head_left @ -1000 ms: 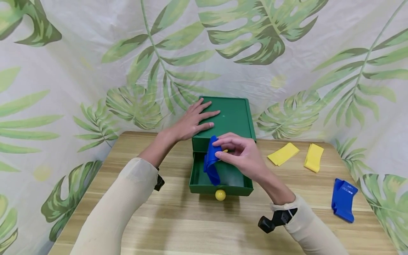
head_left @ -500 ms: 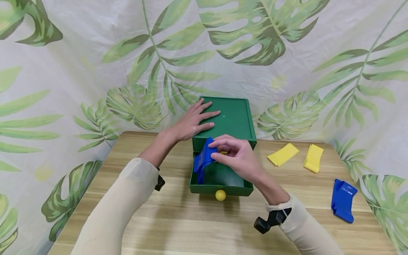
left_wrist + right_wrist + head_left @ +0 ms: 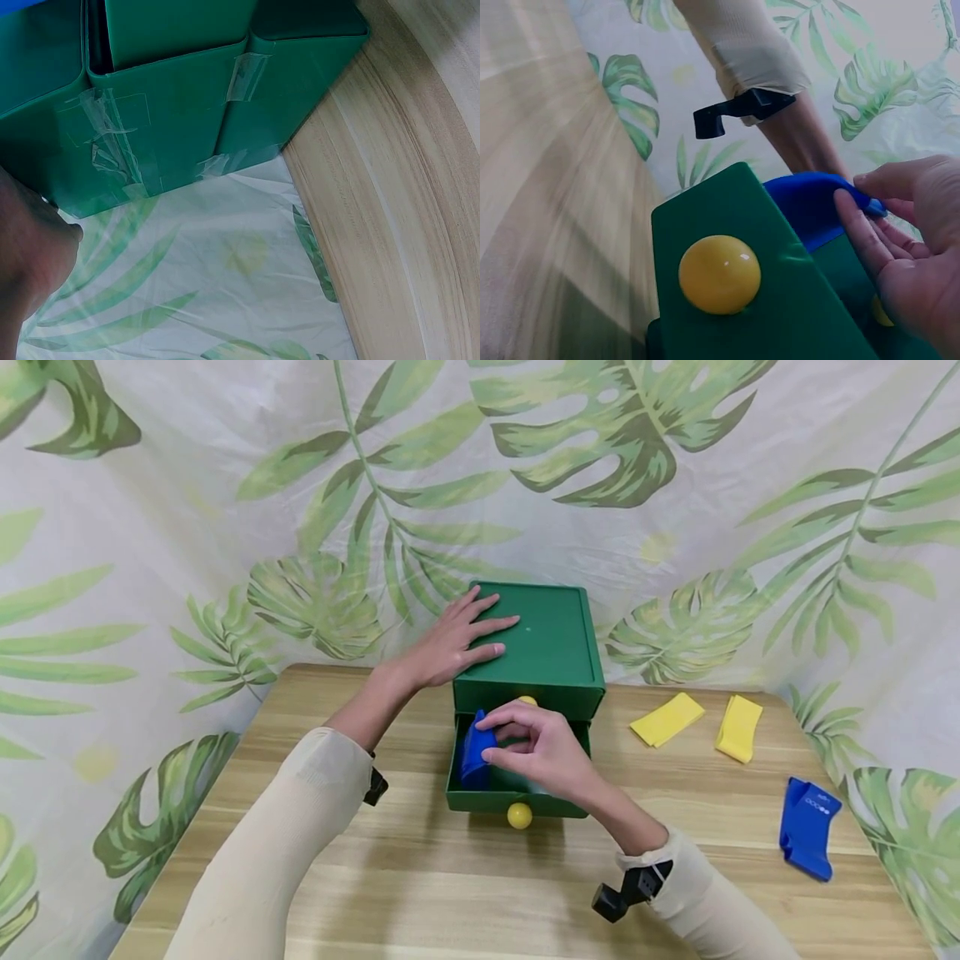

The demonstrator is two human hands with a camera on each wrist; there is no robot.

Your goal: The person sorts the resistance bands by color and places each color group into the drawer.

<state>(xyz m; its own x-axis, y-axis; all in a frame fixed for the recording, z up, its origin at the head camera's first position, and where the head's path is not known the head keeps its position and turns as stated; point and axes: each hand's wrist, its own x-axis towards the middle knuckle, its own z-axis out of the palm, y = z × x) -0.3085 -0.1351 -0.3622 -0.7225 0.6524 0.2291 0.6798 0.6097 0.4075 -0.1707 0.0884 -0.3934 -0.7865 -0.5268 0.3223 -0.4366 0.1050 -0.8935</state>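
My right hand (image 3: 543,752) pinches a folded blue resistance band (image 3: 476,756) between thumb and fingertips. The band stands inside the left part of the pulled-out lower drawer (image 3: 487,802) of a green cabinet (image 3: 543,635). In the right wrist view the blue band (image 3: 802,206) rises above the drawer's wall, next to the round yellow knob (image 3: 720,274). Spread fingers of my left hand (image 3: 450,647) rest flat on the left side of the cabinet's top. From the left wrist view, the cabinet's taped side (image 3: 165,120) shows beside part of the left hand (image 3: 37,247).
Two folded yellow bands (image 3: 667,720) (image 3: 738,728) lie on the wooden table (image 3: 420,893) right of the cabinet. Another blue band (image 3: 808,828) lies near the table's right edge. A leaf-patterned cloth (image 3: 375,460) hangs close behind the cabinet.
My right hand has moved left and down with the blue band, which now sits lower at the drawer's left side. The left hand stays on the cabinet top.
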